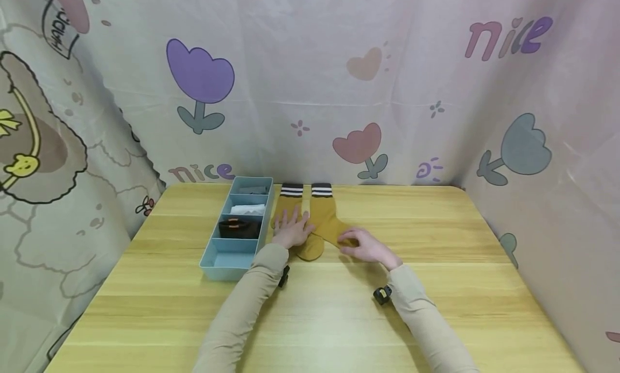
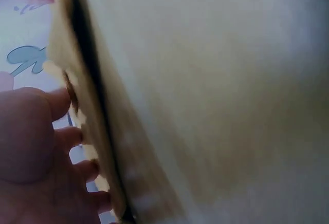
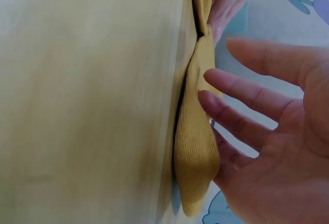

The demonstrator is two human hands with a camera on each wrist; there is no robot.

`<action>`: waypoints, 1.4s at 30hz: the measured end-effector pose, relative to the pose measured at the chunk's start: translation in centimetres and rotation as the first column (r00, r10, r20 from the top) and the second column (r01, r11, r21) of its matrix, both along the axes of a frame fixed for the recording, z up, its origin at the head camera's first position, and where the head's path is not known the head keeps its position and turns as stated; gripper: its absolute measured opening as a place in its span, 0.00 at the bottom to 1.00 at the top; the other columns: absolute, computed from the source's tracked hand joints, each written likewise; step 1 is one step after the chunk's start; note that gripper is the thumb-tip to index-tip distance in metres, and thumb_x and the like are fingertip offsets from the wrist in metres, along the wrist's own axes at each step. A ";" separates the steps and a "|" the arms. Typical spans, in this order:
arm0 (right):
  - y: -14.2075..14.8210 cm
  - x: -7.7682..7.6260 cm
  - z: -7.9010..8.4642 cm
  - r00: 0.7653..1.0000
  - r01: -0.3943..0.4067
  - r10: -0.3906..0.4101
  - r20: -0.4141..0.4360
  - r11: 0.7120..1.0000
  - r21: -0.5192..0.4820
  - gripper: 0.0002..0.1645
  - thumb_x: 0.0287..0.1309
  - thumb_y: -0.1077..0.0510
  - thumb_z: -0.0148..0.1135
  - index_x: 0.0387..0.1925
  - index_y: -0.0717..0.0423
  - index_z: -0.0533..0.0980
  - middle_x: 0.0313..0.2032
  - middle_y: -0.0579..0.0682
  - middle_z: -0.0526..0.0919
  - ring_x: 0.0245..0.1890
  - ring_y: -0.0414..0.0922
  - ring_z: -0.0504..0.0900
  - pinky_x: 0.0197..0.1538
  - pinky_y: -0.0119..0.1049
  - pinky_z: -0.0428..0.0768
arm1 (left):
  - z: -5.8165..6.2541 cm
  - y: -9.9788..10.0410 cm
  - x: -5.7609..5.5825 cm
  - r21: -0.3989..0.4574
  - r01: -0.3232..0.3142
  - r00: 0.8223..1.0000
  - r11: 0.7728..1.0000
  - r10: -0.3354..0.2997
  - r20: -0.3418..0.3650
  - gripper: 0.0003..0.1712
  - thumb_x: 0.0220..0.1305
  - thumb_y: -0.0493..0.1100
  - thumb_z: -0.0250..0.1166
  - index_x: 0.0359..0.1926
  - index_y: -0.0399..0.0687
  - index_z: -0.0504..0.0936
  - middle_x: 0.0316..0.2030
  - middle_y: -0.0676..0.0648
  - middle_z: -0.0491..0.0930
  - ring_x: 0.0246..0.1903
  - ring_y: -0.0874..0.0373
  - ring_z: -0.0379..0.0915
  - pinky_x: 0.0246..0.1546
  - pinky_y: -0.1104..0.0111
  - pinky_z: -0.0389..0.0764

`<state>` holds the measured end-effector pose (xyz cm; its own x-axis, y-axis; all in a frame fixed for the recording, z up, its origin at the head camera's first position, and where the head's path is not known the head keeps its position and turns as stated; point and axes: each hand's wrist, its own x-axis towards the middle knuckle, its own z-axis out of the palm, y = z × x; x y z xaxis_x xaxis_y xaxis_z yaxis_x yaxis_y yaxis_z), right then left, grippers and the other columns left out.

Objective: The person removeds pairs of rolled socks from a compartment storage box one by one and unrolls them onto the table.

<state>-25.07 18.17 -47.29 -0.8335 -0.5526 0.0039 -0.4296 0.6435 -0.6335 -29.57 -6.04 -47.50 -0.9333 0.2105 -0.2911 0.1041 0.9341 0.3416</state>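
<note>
Lying side by side on the worktop [image 1: 436, 227]: two mustard socks [image 1: 322, 211]

Both socks show dark, white-striped cuffs at the far end. The left hand [image 1: 292, 234], fingers spread, rests on the left-hand sock, hiding its middle; it grips nothing. The right hand [image 1: 364, 246], fingers loosely extended and holding nothing, touches the other sock's foot, partly covering the toe. Just left of the socks stands a blue divided box [image 1: 225, 272] containing a dark item [image 1: 239, 230], a white item [image 1: 248, 209] and a grey item [image 1: 253, 190], none clearly identifiable. The left wrist view is blurred. Both sleeves [image 1: 242, 314] are cut off by the lower frame edge.
</note>
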 end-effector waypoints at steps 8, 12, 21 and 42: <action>0.2 -0.5 -0.2 1.000 0.015 -0.015 -0.005 1.000 -0.012 0.21 0.65 0.59 0.61 0.56 0.69 0.78 0.60 0.67 0.79 0.63 0.65 0.74 0.69 0.61 0.69 | 0.8 -0.9 0.6 -0.013 0.035 0.999 0.999 -0.035 0.016 0.33 0.80 0.54 0.42 0.80 0.56 0.52 0.82 0.48 0.39 0.81 0.38 0.29 0.77 0.37 0.35; -0.2 -0.8 -0.1 1.000 0.016 -0.016 -0.019 1.000 -0.003 0.21 0.65 0.59 0.61 0.55 0.69 0.78 0.60 0.67 0.79 0.63 0.65 0.74 0.70 0.61 0.68 | 0.8 -1.2 0.7 0.010 0.030 0.999 0.999 -0.030 0.034 0.36 0.79 0.58 0.46 0.80 0.55 0.50 0.82 0.47 0.38 0.80 0.38 0.26 0.77 0.37 0.31; -0.3 -0.8 -0.2 0.999 0.017 -0.016 -0.036 1.000 0.007 0.21 0.64 0.59 0.61 0.55 0.68 0.79 0.61 0.68 0.78 0.64 0.66 0.73 0.70 0.62 0.67 | 0.2 -0.2 0.6 0.020 0.133 0.989 0.991 -0.132 -0.064 0.33 0.78 0.52 0.46 0.80 0.56 0.53 0.82 0.47 0.44 0.81 0.42 0.31 0.77 0.37 0.33; 1.7 0.3 0.2 0.992 -0.094 0.093 0.084 0.996 0.001 0.26 0.69 0.56 0.59 0.61 0.68 0.74 0.70 0.71 0.66 0.72 0.70 0.62 0.74 0.65 0.60 | -0.3 1.6 0.1 -0.092 0.066 0.993 0.994 -0.075 -0.095 0.32 0.81 0.56 0.36 0.79 0.54 0.54 0.81 0.51 0.47 0.82 0.49 0.31 0.79 0.43 0.30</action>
